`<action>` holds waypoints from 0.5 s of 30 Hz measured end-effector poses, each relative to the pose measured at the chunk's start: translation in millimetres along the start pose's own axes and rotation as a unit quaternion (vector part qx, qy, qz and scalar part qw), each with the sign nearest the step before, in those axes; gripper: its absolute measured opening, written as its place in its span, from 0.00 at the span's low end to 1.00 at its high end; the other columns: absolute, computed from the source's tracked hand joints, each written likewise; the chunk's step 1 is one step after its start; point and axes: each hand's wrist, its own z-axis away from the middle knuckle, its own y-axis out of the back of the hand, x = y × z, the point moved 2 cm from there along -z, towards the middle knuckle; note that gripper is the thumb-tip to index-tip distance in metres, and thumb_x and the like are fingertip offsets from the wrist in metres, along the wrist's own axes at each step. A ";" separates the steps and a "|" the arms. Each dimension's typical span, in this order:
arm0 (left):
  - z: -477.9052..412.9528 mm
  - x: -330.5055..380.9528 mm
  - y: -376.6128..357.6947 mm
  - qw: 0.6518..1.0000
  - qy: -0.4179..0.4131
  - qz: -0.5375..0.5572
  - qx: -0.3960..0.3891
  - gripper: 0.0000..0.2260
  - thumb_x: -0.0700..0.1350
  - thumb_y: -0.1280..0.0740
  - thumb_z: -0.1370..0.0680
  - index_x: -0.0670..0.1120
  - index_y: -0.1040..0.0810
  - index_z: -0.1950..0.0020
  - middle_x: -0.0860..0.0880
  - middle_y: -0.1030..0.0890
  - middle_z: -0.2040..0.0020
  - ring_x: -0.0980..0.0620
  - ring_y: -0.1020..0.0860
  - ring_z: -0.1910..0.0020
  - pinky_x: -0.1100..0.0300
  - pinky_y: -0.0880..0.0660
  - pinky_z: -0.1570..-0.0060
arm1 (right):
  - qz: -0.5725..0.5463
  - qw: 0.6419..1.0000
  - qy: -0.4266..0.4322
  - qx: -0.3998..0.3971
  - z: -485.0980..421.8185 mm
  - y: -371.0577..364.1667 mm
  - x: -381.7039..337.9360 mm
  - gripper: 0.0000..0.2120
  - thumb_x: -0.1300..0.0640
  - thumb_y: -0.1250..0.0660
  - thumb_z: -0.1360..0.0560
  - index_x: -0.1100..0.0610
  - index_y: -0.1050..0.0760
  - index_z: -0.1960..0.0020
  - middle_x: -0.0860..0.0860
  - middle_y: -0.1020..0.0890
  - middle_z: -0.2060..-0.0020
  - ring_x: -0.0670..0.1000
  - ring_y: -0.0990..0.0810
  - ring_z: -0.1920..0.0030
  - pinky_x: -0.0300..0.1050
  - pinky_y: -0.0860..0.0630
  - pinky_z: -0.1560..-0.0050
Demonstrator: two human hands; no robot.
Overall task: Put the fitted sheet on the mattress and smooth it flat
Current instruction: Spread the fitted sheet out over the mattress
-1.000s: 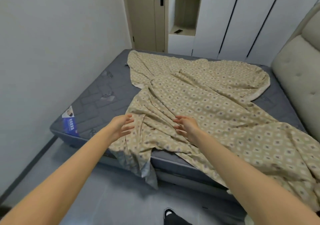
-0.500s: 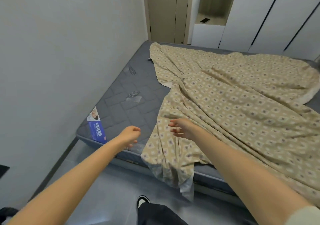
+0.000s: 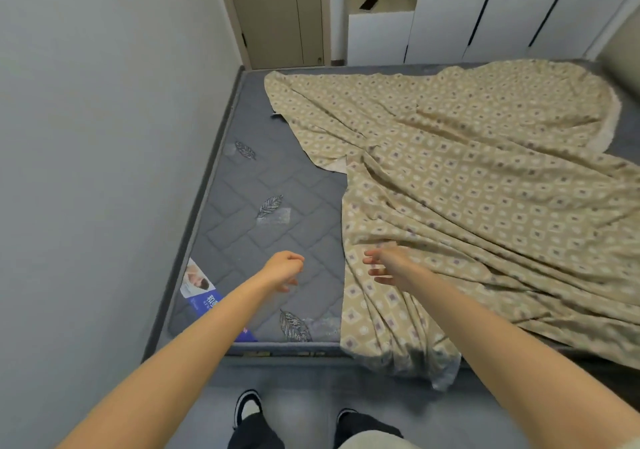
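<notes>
A beige patterned fitted sheet point(image 3: 467, 178) lies rumpled over the right and far part of a grey quilted mattress point(image 3: 263, 237). One corner of the sheet hangs over the near edge toward the floor. The mattress's left strip and near left corner are bare. My left hand point(image 3: 282, 270) hovers over the bare mattress with fingers loosely curled and nothing in it. My right hand point(image 3: 386, 265) is over the sheet's left edge, fingers spread, holding nothing.
A wall point(image 3: 104, 137) runs close along the mattress's left side. A blue label point(image 3: 204, 293) lies at the near left corner. A door point(image 3: 277, 16) and white wardrobes point(image 3: 485, 9) stand beyond the far end. My feet point(image 3: 247, 407) are on the floor at the near edge.
I have stepped left toward the mattress's near left corner. Both hands have come off the sheet's folds; the left is now over bare mattress, the right at the sheet's edge.
</notes>
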 end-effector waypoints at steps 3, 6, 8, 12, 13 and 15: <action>-30.0 -2.7 21.1 0.999 -0.016 -0.030 -0.030 0.12 0.37 0.42 0.22 0.52 0.31 0.62 0.47 0.31 0.52 0.52 0.27 0.66 0.63 0.35 0.66 | -0.036 0.998 -0.020 0.047 -7.1 -24.8 14.5 0.12 0.58 0.39 0.20 0.61 0.25 0.39 0.56 0.22 0.43 0.53 0.23 0.57 0.44 0.28 0.56; -54.9 -0.5 38.1 0.997 -0.039 -0.044 -0.049 0.10 0.39 0.43 0.21 0.48 0.24 0.46 0.47 0.27 0.47 0.49 0.25 0.58 0.62 0.32 0.63 | -0.051 0.994 -0.026 0.089 -8.3 -48.6 28.7 0.15 0.58 0.38 0.20 0.62 0.28 0.35 0.57 0.25 0.37 0.57 0.24 0.46 0.47 0.29 0.52; -74.1 2.6 51.5 0.993 -0.049 -0.076 -0.076 0.15 0.40 0.44 0.20 0.45 0.28 0.34 0.46 0.25 0.40 0.48 0.25 0.53 0.63 0.31 0.66 | -0.065 0.990 -0.042 0.122 -11.3 -70.7 41.7 0.17 0.57 0.39 0.20 0.63 0.29 0.33 0.57 0.25 0.39 0.56 0.25 0.47 0.47 0.28 0.51; -96.3 5.8 58.5 0.986 -0.054 -0.093 -0.126 0.15 0.40 0.44 0.20 0.44 0.29 0.33 0.48 0.26 0.43 0.50 0.24 0.57 0.62 0.32 0.66 | 0.010 0.986 -0.016 0.166 -10.9 -105.3 70.9 0.16 0.60 0.45 0.19 0.60 0.25 0.35 0.50 0.23 0.56 0.51 0.24 0.53 0.44 0.27 0.53; -100.4 6.8 59.2 0.985 -0.052 -0.092 -0.137 0.15 0.39 0.43 0.20 0.44 0.29 0.33 0.48 0.26 0.43 0.51 0.24 0.60 0.62 0.31 0.66 | 0.034 0.984 0.001 0.173 -9.7 -113.2 73.6 0.17 0.61 0.46 0.20 0.59 0.25 0.36 0.49 0.21 0.54 0.50 0.23 0.52 0.42 0.28 0.53; -118.4 11.5 52.3 0.979 -0.050 -0.110 -0.166 0.15 0.39 0.42 0.19 0.44 0.29 0.33 0.47 0.25 0.41 0.51 0.24 0.60 0.60 0.29 0.63 | 0.050 0.981 0.000 0.188 -10.4 -124.6 77.9 0.18 0.62 0.45 0.21 0.59 0.25 0.35 0.52 0.21 0.41 0.52 0.23 0.41 0.41 0.29 0.47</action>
